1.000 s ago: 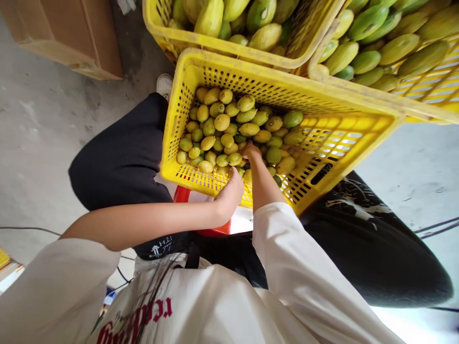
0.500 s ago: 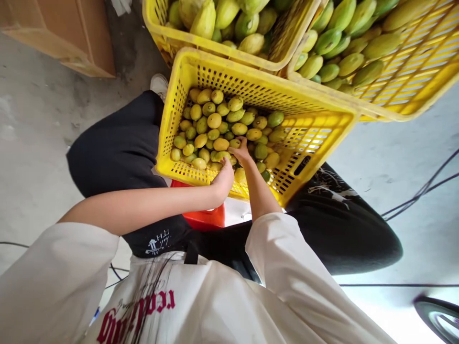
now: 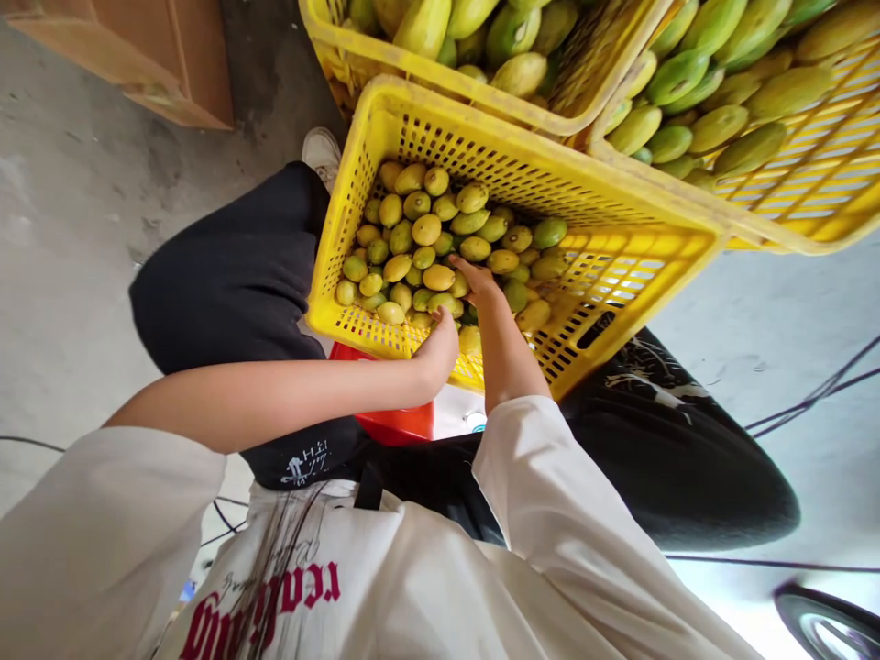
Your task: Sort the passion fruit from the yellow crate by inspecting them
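Several small oval yellow-green fruits (image 3: 426, 229) lie piled on the bottom of a yellow slatted crate (image 3: 646, 225) in front of me. My left hand (image 3: 438, 346) reaches over the near rim, bent at the wrist. Its visible fingertips are apart beside a yellow-green fruit (image 3: 445, 304), and the other fingers are hidden behind the hand. Just to the right, my right hand (image 3: 479, 280) lies over the pile with its foremost finger stretched out. A fruit at its inner side is partly covered by it. Whether either hand grips a fruit underneath is hidden.
Two more yellow crates stand beyond, the left one (image 3: 440, 55) and the right one (image 3: 756, 220), holding larger elongated green-yellow fruits. A red object (image 3: 395, 423) shows below the near rim. A cardboard box (image 3: 185, 64) is upper left. Black cables (image 3: 825, 390) cross the floor on the right.
The view has shifted, so the crates appear farther right. My right hand's foremost finger has moved left across the fruits. My left hand has stayed at nearly the same spot by the near rim.
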### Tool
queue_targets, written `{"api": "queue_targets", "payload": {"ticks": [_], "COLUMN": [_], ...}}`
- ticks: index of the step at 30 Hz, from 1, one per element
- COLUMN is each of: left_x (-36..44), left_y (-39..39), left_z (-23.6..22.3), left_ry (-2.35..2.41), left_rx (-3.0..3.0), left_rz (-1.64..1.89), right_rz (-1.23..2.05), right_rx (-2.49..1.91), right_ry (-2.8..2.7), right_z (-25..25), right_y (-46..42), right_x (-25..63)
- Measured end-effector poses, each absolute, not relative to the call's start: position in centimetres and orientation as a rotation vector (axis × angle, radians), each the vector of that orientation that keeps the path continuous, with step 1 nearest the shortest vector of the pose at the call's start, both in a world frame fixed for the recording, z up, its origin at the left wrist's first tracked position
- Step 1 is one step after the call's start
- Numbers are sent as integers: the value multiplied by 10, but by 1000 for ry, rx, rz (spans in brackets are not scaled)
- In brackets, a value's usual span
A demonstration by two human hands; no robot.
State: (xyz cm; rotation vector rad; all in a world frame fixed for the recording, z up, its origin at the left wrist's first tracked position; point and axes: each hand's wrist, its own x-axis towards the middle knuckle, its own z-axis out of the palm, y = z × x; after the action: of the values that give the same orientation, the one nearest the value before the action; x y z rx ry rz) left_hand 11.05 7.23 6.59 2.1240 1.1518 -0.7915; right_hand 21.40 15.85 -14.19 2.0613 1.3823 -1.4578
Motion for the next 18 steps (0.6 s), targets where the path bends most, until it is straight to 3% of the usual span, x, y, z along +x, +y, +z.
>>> {"api": "queue_targets", "payload": {"ticks": [3,7,14,18], "left_x": [105,96,64,53], "left_y": [82,93,129,166], "left_z": [57,55,85,115], "left_ry": [1222,1363,1396,1535], "left_rx": [2068,1920,2082,1985], "left_rz": [-735,-514,-528,-344], "right_rz": [-1836,-2100,-1881,-2080], "right_rx": [2256,2262,2289,2346], "right_ry": [982,958,1285,1365], "right_z": [-131,-112,-29,42], "right_y": [152,146,162,178], "right_x": [213,221,231,230]}}
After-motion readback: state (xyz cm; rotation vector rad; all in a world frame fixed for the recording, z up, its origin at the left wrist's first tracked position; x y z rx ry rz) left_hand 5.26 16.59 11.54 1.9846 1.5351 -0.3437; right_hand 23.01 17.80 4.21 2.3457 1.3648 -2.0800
